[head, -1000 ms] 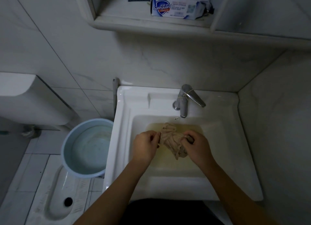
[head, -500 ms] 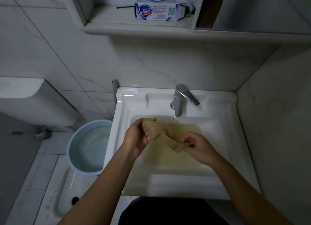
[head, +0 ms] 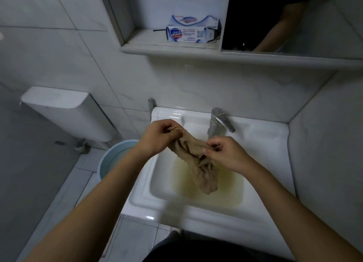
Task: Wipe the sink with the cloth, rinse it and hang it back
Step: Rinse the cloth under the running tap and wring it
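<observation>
**Cloth lifted between both hands above the basin**

The left hand (head: pixel 160 137) pinches one end of the cloth (head: pixel 198 161) with thumb and fingers closed tight, up near the back left corner of the sink (head: pixel 261 142). The right hand (head: pixel 227 153) grips the same cloth a little further along, fingers curled and closed on the fabric just in front of the tap (head: pixel 218 122). Neither hand is spread; both are narrow pinches on the cloth.

The cloth is tan, crumpled and looks wet. Its long axis runs from the left hand's pinch at the back left, past the right hand, then hangs down toward the middle of the bowl, where the free end dangles over a shallow pool of yellowish water (head: pixel 225 191). Whether the tip touches the water cannot be told. The stretch between the hands is taut enough to read as held up, not resting on the rim.

The coming move looks like wringing or opening the cloth out, and it turns on that short span between the two grips: the right hand is nearer the hanging bulk, the left holds only the end.

Further out, a blue bucket (head: pixel 112 159) stands on the floor beside the sink's left edge, and a soap box (head: pixel 188 34) sits on the shelf above.
</observation>
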The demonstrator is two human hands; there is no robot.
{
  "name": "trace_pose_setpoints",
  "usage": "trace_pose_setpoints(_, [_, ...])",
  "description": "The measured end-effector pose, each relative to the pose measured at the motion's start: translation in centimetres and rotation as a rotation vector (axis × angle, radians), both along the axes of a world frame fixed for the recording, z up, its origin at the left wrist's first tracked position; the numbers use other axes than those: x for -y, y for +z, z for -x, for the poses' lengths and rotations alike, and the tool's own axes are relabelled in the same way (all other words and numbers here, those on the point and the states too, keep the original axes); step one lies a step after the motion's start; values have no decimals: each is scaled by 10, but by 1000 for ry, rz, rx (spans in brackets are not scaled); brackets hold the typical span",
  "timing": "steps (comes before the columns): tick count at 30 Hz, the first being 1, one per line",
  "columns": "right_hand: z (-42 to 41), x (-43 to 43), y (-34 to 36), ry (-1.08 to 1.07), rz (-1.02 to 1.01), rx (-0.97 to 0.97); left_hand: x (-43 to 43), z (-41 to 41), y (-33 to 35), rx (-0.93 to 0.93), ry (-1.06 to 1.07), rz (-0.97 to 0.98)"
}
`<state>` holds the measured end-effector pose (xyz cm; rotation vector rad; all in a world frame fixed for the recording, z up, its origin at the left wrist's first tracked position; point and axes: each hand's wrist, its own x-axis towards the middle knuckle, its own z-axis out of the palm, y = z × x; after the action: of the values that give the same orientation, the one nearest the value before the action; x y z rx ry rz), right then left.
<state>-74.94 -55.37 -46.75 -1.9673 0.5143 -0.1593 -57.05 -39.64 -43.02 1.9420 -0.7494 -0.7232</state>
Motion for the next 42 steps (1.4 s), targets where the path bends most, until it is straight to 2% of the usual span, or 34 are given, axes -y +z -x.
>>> trace_pose_setpoints(1, [2,3,3,-18,61,10,-5,-1,0,122,13,-37])
trace_pose_setpoints(3, [5,10,14,-47,161,27,-15,-1,6,255,30,-49])
trace_pose_setpoints(8, [9,21,44,-224,317,242,-23,-3,20,279,170,137])
trace_pose_setpoints(10, [8,18,41,-204,356,139,-25,-1,11,307,86,41])
trace_pose_setpoints(12, [11,12,30,-130,344,-38,-28,-3,-1,219,93,19])
trace_pose_setpoints(13, [13,9,26,-141,294,-65,-29,-4,-5,125,124,46])
trace_pose_setpoints(17, [15,-3,26,-221,164,-28,-30,-3,-7,-185,157,145])
trace_pose_setpoints(19, [10,-16,30,-170,101,-80,-31,-2,-4,-247,187,171])
trace_pose_setpoints(22, [5,-42,31,-29,34,-260,-35,0,-4,-312,223,195])
trace_pose_setpoints(24, [0,-58,18,18,57,-323,-41,-1,-14,-438,244,199])
trace_pose_setpoints(26, [-1,-71,0,-46,77,-332,-50,0,-24,-582,218,182])
trace_pose_setpoints(29, [7,-86,-17,-190,-33,-276,-64,7,-36,-744,175,168])
trace_pose_setpoints(33, [11,-104,-14,-316,-252,-135,-80,20,-42,-814,171,185])
trace_pose_setpoints(35, [7,-118,-10,-297,-362,-119,-88,27,-42,-846,145,205])
trace_pose_setpoints(38, [2,-141,-14,-188,-372,-176,-106,37,-43,-860,171,218])
trace_pose_setpoints(42, [9,-160,-20,-179,-323,-174,-142,51,-49,-780,277,208])
